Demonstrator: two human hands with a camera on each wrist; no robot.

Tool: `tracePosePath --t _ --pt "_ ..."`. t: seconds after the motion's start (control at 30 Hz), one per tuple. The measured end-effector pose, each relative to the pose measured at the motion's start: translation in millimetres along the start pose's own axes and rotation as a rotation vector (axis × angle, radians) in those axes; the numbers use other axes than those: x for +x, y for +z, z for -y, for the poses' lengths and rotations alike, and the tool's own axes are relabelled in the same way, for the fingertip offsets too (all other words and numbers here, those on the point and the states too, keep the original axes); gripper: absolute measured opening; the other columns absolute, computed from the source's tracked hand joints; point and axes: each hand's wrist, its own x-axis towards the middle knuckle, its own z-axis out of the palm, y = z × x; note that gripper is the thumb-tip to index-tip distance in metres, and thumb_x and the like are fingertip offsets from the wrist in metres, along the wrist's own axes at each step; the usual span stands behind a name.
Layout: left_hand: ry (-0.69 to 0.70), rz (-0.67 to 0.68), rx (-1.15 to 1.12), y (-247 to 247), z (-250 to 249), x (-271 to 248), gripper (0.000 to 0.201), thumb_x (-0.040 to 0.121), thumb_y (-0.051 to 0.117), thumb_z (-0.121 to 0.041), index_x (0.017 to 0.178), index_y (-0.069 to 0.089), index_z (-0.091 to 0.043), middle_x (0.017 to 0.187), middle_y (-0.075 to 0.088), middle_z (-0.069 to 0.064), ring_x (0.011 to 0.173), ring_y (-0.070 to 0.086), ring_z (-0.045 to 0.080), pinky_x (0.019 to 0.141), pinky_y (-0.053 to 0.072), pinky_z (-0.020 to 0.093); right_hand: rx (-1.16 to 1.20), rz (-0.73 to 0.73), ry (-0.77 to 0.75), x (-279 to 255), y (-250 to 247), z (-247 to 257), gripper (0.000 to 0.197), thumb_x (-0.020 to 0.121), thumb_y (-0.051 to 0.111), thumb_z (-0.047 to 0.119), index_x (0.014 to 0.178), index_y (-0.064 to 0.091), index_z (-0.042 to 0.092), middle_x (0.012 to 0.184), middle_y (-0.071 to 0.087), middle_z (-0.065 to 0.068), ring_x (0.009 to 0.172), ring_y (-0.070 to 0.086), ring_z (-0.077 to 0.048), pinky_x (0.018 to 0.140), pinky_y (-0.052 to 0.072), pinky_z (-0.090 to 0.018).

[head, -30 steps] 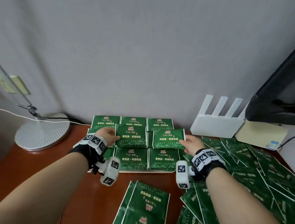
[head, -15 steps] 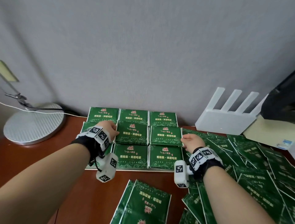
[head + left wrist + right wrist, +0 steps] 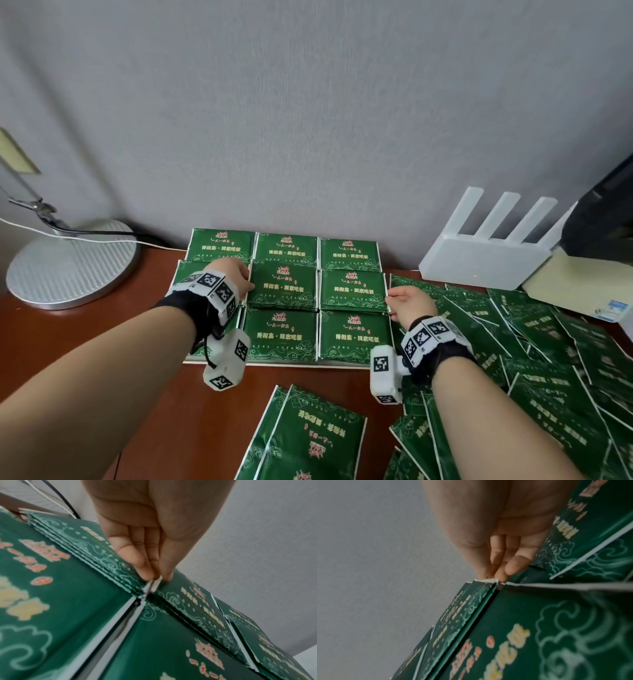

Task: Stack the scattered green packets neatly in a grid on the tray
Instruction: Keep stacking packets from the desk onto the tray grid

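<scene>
Green packets fill a three-by-three grid on the pale tray against the wall. My left hand is at the left edge of the centre packet. In the left wrist view the left hand pinches that packet's white edge between thumb and straight fingers. My right hand holds the right edge of the middle-right packet, thumb on top. The right wrist view shows the right hand with its tips on the corner of that stack. Both packets lie flat in their cells.
Several loose green packets are strewn to the right of the tray, and more packets lie at the front. A lamp base with cables stands at the left. A white router and a dark monitor stand at the right.
The middle-right packet, tilted and raised a second ago, now lies flat in line with its row. The centre packet has settled too. Both hands stay at the packets' outer edges.
</scene>
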Motion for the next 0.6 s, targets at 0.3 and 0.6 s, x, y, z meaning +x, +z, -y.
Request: tracePosePath --t 0.3,0.6 --pt "0.124 -0.044 -0.009 -9 5 -33 0.044 0.087 0.061 -0.019 0.128 0.045 -0.016 0.111 0.059 0.003 0.094 0.06 0.017 0.086 0.053 0.033 -0.141 0.042 -0.082 -35 -27 13 0.023 0.09 0.054 0.018 0.111 0.06 0.013 0.114 0.064 -0.007 0.103 0.061 -0.023 0.09 0.045 -0.032" --pt "0.408 0.073 0.157 -3 39 -139 0.028 0.092 0.053 -0.023 0.12 0.054 -0.021 0.117 0.059 -0.004 0.103 0.057 0.011 0.088 0.048 0.021 -0.429 0.115 -0.222 -160 -75 37 0.026 0.089 0.057 0.023 0.114 0.061 0.016 0.119 0.061 -0.002 0.108 0.057 -0.017 0.086 0.038 -0.02"
